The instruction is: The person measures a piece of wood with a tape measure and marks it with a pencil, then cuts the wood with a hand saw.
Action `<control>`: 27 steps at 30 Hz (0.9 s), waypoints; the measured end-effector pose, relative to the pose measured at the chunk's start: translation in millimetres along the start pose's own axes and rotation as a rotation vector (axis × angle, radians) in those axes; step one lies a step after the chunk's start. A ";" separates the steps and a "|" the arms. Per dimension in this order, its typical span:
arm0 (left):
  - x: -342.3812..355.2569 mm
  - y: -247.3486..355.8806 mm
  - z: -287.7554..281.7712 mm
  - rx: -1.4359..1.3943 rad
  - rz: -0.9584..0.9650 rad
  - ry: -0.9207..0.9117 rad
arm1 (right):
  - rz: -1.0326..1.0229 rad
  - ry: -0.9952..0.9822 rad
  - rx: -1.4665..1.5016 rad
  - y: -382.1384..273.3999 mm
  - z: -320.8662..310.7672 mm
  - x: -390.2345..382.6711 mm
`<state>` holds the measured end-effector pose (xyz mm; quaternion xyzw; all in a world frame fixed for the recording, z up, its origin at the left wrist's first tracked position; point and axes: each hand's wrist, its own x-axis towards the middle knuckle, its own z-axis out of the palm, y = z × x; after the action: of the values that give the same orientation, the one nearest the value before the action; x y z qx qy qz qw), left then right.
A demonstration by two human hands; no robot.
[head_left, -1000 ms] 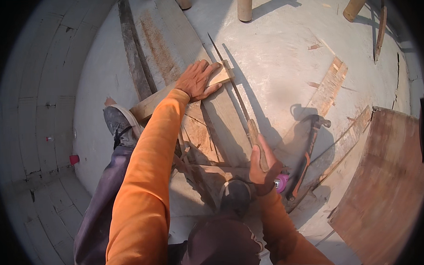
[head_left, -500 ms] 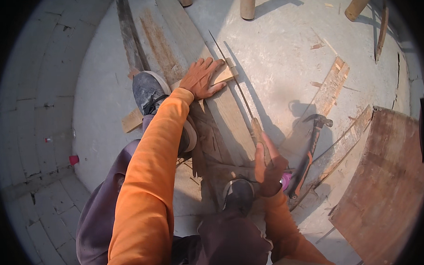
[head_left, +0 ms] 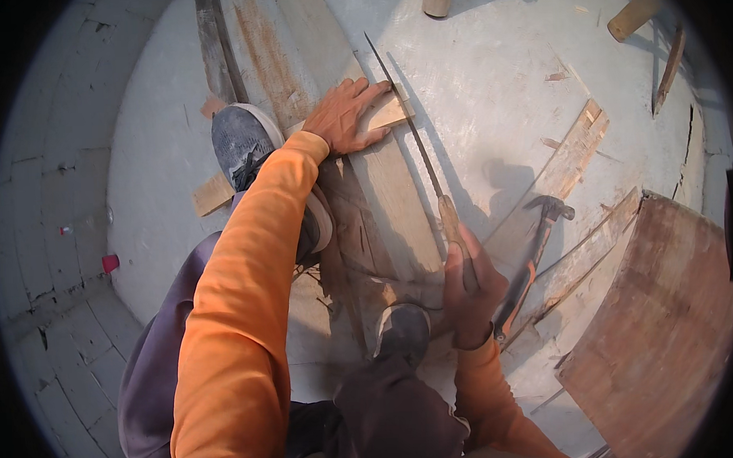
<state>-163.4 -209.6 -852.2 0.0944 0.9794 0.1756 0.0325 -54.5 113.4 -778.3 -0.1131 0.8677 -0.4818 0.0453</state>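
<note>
Head view: right hand (head_left: pixel 465 286) grip closed on handsaw (head_left: pixel 416 138) handle, blade running away up-left; left hand (head_left: pixel 345 113) flat on wooden batten (head_left: pixel 391 115) crossing plank (head_left: pixel 390 204), shoe (head_left: pixel 242 144) alongside.

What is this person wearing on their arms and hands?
Both arms are covered by long, bright orange sleeves that reach down to the wrists, loosely creased along the forearms. The left hand and the right hand are bare: no gloves, and no rings or watch that the head view shows. The sleeves are plain, with no visible markings.
</note>
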 end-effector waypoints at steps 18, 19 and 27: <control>0.0 6.2 0.8 0.072 -0.010 0.039 | -0.102 -0.021 0.032 2.8 -5.8 -7.7; 1.2 6.8 0.5 0.068 -0.006 0.045 | -0.126 -0.005 0.045 3.2 0.2 -0.6; -4.2 2.3 2.7 0.060 -0.003 0.051 | -0.052 -0.028 0.007 7.9 -12.5 -22.2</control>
<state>-158.6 -207.3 -853.8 0.0892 0.9849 0.1484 0.0050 -36.5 133.0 -779.0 -0.1422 0.8621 -0.4843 0.0452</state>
